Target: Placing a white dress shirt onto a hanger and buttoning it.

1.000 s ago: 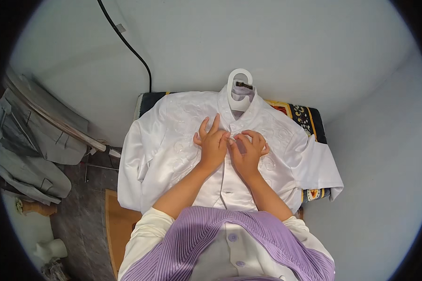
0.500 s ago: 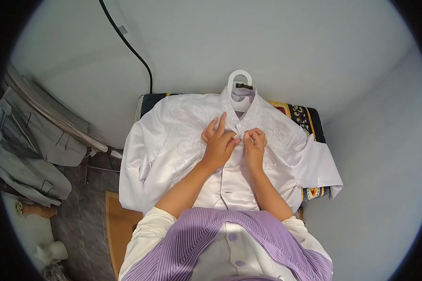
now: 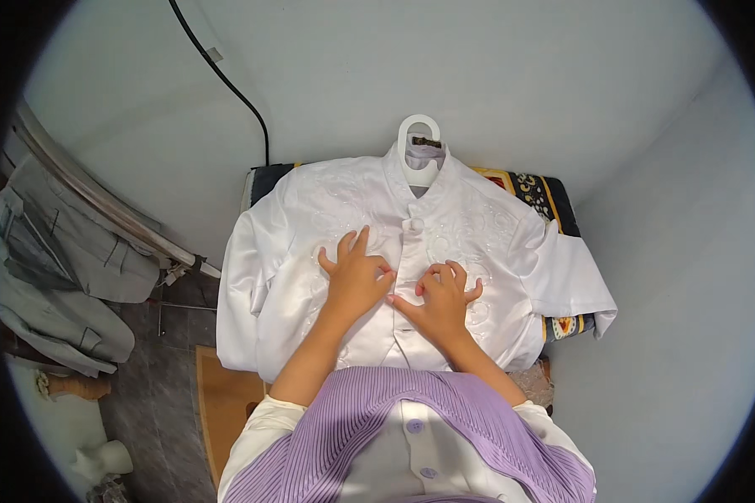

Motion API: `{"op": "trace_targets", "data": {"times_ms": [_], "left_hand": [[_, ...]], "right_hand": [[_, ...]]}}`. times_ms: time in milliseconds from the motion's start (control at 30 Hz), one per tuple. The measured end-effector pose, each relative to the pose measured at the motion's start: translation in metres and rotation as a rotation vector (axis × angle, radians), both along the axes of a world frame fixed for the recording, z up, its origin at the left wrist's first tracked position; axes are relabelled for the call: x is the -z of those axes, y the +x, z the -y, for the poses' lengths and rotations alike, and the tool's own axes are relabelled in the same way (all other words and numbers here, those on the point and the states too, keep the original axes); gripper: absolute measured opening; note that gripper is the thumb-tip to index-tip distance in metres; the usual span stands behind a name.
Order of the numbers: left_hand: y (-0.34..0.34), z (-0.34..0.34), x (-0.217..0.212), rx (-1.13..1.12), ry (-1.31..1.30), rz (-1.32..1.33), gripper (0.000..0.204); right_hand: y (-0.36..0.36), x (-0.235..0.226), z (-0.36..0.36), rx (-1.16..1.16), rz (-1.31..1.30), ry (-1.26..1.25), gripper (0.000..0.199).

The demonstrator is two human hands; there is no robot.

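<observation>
A white satin jacket [image 3: 302, 218] with a stand-up collar and shiny embroidery lies front up on a white hanger [image 3: 423, 172]. My left hand [image 3: 356, 281] pinches the front opening's edge at mid-chest with thumb and forefinger, its other fingers fanned out. My right hand [image 3: 440, 306] rests just to the right; its thumb presses on the cloth near the left fingertips, while its bent fingers stay apart from the thumb. Higher on the front strip, below the collar, a round white button [image 3: 413, 225] shows. What the left fingertips cover is hidden.
Patterned dark cloth [image 3: 538, 191] sticks out from beneath the jacket. A black cable [image 3: 226, 80] runs down the grey wall behind. At left, grey garments [image 3: 84, 235] hang by a metal rail [image 3: 101, 189]. A brown wooden panel [image 3: 226, 402] stands at lower left.
Both hands have moved down the jacket front, away from just below the collar. The top button has come into view. My right finger and thumb have parted.
</observation>
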State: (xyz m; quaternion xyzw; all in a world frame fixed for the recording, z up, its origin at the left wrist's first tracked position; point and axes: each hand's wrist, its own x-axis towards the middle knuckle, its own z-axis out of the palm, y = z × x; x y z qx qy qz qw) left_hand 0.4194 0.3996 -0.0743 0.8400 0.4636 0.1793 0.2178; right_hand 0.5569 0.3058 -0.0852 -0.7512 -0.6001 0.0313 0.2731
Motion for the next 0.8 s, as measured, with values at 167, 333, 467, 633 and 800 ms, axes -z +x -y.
{"op": "trace_targets", "data": {"times_ms": [167,333,467,633,800], "left_hand": [[0.013,0.006,0.025,0.057,0.097,0.164,0.017],[0.018,0.007,0.032,0.172,0.180,0.180,0.018],[0.017,0.008,0.036,0.151,0.147,0.211,0.016],[0.024,0.007,0.039,0.124,0.191,0.115,0.009],[0.016,0.001,0.042,0.219,0.099,0.157,0.006]], "right_hand": [[0.009,0.018,-0.005,0.002,-0.204,0.182,0.018],[0.021,0.028,-0.002,0.111,-0.533,0.294,0.007],[0.020,0.027,-0.001,0.071,-0.474,0.251,0.014],[0.016,0.021,-0.005,0.060,-0.399,0.197,0.016],[0.015,0.026,-0.007,0.084,-0.282,0.175,0.014]]}}
